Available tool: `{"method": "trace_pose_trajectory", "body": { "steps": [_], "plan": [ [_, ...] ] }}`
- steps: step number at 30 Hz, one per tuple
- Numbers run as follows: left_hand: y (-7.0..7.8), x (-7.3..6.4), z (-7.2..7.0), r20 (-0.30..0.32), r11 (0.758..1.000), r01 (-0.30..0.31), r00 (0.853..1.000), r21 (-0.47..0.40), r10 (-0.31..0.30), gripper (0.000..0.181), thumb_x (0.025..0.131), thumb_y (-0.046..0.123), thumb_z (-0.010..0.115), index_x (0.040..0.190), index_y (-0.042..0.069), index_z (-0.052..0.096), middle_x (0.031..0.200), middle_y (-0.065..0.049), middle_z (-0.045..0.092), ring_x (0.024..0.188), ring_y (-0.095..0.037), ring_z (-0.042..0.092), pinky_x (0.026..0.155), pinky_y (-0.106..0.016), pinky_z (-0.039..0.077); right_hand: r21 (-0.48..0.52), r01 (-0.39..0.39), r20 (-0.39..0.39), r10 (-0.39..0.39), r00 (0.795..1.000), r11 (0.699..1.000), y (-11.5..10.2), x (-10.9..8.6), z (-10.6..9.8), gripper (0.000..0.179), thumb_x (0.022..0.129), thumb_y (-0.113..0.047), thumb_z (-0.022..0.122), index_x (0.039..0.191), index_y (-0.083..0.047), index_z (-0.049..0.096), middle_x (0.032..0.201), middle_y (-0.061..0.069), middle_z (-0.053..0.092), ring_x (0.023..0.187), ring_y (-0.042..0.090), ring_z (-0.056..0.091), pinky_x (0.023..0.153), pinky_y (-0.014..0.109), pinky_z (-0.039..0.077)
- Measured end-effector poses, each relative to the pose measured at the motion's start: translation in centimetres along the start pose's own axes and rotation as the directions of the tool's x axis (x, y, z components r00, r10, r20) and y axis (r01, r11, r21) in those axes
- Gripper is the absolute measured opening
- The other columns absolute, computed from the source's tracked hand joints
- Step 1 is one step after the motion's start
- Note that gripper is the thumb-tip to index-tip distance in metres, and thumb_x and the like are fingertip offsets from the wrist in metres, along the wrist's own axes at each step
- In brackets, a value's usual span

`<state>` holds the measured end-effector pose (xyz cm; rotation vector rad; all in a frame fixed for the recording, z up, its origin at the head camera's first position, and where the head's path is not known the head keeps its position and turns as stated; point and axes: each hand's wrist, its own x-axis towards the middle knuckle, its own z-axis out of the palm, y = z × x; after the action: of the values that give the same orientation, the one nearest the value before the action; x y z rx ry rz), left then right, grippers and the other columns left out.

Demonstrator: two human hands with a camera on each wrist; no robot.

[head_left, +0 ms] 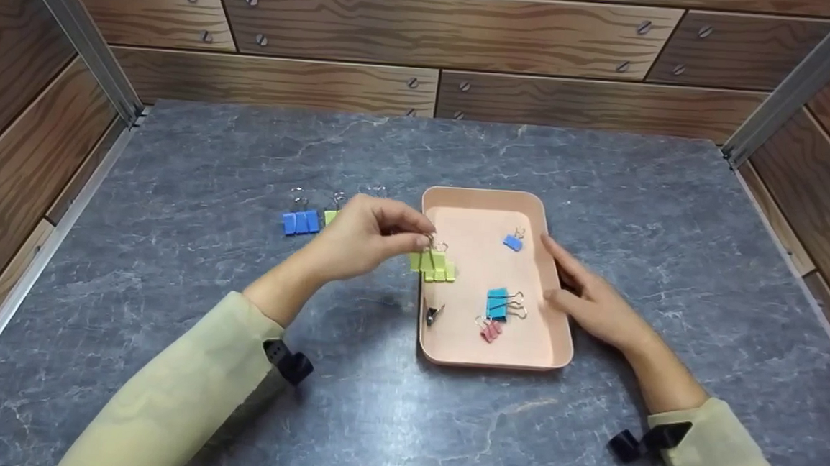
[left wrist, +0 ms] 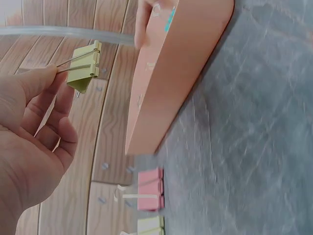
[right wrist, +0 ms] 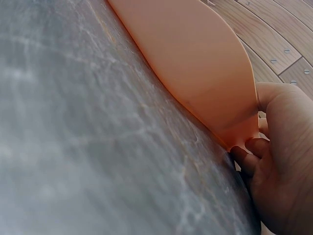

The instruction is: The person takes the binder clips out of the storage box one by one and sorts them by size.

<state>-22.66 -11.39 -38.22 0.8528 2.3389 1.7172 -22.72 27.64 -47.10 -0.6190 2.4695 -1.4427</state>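
My left hand (head_left: 357,240) pinches a yellow-green binder clip (left wrist: 83,66) by its wire handle, above the left rim of a peach tray (head_left: 493,362). Close by, a second yellow-green clip (head_left: 441,273) partly overlaps it in the head view; whether it lies in the tray I cannot tell. My right hand (head_left: 594,301) grips the tray's right wall, with the thumb at the rim and fingers against the outside (right wrist: 247,159). Inside the tray lie a small blue clip (head_left: 513,242), a teal clip (head_left: 497,304), a pink clip (head_left: 491,330) and a black clip (head_left: 431,315).
Left of the tray, a blue binder clip (head_left: 302,222) stands on the grey marbled table (head_left: 233,150). Beside it a yellow-green clip (head_left: 329,217) is mostly hidden by my left hand. A larger pink clip (left wrist: 150,189) shows in the left wrist view. Wood-patterned panels (head_left: 442,29) enclose the table.
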Motion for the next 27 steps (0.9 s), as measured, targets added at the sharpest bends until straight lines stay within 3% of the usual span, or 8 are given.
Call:
{"method": "trace_pose_trajectory", "body": {
  "steps": [11, 23, 27],
  "plan": [
    [-1.7, -0.2, -1.9, -0.081, 0.996, 0.076, 0.994, 0.041, -0.073, 0.013, 0.100, 0.006, 0.075, 0.111, 0.005, 0.081, 0.098, -0.006, 0.079, 0.081, -0.017, 0.067, 0.071, -0.027, 0.054, -0.001, -0.003, -0.001, 0.003, 1.000, 1.000, 0.2, 0.0, 0.0, 0.079, 0.103, -0.007, 0.063, 0.170, -0.022, 0.023, 0.173, 0.017, 0.022, 0.155, 0.037, 0.029, 0.113, 0.010, 0.028],
    [-3.5, -0.3, -2.7, -0.125, 0.990, 0.134, 0.984, 0.036, -0.129, 0.014, 0.099, 0.006, 0.075, 0.112, 0.004, 0.081, 0.098, -0.006, 0.079, 0.085, -0.019, 0.073, 0.080, -0.043, 0.061, 0.030, 0.015, 0.000, -0.015, 1.000, 0.999, 0.1, 0.0, 0.2, 0.080, 0.103, -0.004, 0.063, 0.170, -0.018, 0.023, 0.174, 0.016, 0.021, 0.156, 0.035, 0.026, 0.115, 0.011, 0.027],
    [-4.0, -0.3, -2.9, -0.131, 0.989, 0.146, 0.981, 0.024, -0.142, 0.014, 0.099, 0.003, 0.075, 0.112, 0.001, 0.080, 0.103, -0.011, 0.079, 0.086, -0.017, 0.073, 0.082, -0.044, 0.062, 0.025, 0.017, -0.001, -0.016, 1.000, 1.000, 0.1, 0.1, 0.1, 0.079, 0.103, -0.005, 0.063, 0.170, -0.018, 0.023, 0.174, 0.016, 0.021, 0.156, 0.036, 0.026, 0.115, 0.011, 0.027]
  ]
}}
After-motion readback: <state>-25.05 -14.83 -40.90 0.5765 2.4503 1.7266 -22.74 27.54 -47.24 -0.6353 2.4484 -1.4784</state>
